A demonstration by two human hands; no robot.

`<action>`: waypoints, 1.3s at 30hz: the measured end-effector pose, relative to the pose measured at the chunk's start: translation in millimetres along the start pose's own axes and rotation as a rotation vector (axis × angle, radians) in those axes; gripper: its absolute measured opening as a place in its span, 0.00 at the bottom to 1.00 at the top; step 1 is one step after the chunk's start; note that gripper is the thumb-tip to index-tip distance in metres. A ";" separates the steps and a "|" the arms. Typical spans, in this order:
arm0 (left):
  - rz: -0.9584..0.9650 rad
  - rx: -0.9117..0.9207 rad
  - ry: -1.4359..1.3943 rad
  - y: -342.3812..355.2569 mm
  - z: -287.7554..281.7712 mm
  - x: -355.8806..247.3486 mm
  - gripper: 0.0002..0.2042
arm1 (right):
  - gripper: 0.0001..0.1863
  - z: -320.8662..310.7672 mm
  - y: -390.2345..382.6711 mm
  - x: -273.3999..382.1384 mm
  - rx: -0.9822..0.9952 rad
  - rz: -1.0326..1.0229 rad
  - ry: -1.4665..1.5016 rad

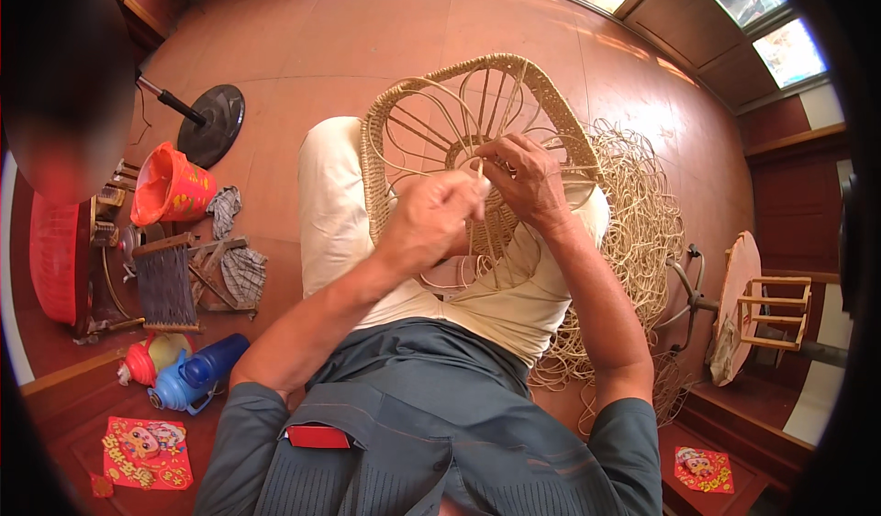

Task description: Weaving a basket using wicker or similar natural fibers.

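A half-round frame bound in tan cord, with a woven rim (543,98) and cord-wrapped spokes, rests between my knees. It looks like a basket or chair seat; which one I cannot tell. Over its middle, my left hand (433,218) is closed, fingers pinched together on a strand of tan cord (479,169). My right hand (528,182) bends its fingers around the same strand, just right of the left. Loose loops of cord arch over the frame around both hands. The exact grip of the fingertips is partly hidden.
A big tangled heap of tan cord (647,218) lies by my right leg. Left of me are a red bucket (174,188), a folding stool (165,282), a blue bottle (217,360) and a round black stand base (213,126). A round-topped stool (739,300) lies tipped at right.
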State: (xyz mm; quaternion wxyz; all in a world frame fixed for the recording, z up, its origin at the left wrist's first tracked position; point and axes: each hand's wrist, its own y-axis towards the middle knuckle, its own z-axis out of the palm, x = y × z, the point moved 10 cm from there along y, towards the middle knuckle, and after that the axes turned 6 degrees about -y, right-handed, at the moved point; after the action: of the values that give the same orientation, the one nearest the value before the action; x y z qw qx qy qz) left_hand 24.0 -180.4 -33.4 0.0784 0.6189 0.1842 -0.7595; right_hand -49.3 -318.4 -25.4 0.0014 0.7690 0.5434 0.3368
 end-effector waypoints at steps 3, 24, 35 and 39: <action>0.256 -0.022 0.057 -21.3 -59.5 -55.5 0.12 | 0.07 -1.3 2.4 4.3 -0.027 -0.006 -0.014; 0.770 -0.358 1.182 -34.3 -148.4 -196.5 0.11 | 0.08 -5.6 -4.4 1.1 -0.159 0.069 -0.042; 0.759 -0.003 1.221 47.1 -20.7 -53.3 0.08 | 0.08 -3.5 -2.7 10.7 -0.170 0.058 -0.067; 0.744 0.113 1.155 64.0 -18.3 -76.3 0.06 | 0.10 -9.5 -3.6 15.0 -0.196 0.057 -0.032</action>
State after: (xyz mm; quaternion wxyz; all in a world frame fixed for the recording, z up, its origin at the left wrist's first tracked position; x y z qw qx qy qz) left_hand 79.9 -240.7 25.8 0.1907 0.9496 -0.0681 -0.2391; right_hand -54.5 -307.8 -11.6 0.0756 0.7855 0.4857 0.3759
